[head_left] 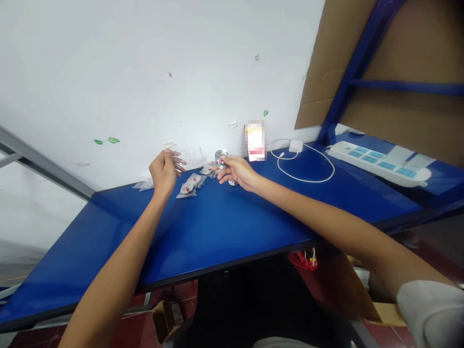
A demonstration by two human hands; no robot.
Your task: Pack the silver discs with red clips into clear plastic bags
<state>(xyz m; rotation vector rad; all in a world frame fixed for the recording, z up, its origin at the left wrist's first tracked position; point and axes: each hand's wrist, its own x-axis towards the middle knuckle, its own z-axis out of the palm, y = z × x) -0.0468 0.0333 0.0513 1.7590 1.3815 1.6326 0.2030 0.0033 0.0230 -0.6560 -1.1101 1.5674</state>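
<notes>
Over the left part of the blue table, my left hand (pixel 165 170) is closed, its thumb and fingers pinching a clear plastic bag (pixel 194 157) that stretches to the right in front of the wall. My right hand (pixel 237 171) grips a round silver metal disc (pixel 222 157) between thumb and fingers, with a small red mark by the thumb. Between the hands lie several small bagged round pieces (pixel 191 185) with red marks. Another round piece (pixel 233 182) is partly hidden under my right hand. More clear bags (pixel 144 184) rest left of my left wrist.
A blurred upright phone-like object (pixel 255 141) leans against the wall. A white charger (pixel 296 146) with a looped cable (pixel 319 181) lies to its right, beside a white power strip (pixel 379 163). A blue frame post (pixel 366 53) rises at the right.
</notes>
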